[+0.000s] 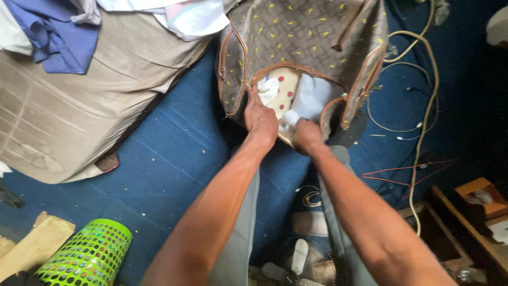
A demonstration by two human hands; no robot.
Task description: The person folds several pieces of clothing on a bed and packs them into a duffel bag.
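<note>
At the bag [296, 37] opening, my left hand [260, 119] grips the zipper edge; my right hand [307, 136] clutches white cloth [290, 117].

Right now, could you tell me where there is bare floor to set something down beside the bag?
The widest free patch is the blue carpet between the mattress, the green basket and the left hand. Right of the bag it is crowded with cables. The right hand fills the bag's opening.

Blue carpeted floor [174, 153] carried a patterned brown bag [301, 37], mattress [69, 111], green perforated basket [87, 257], tangled cables [418, 106], fan [301, 265].
</note>
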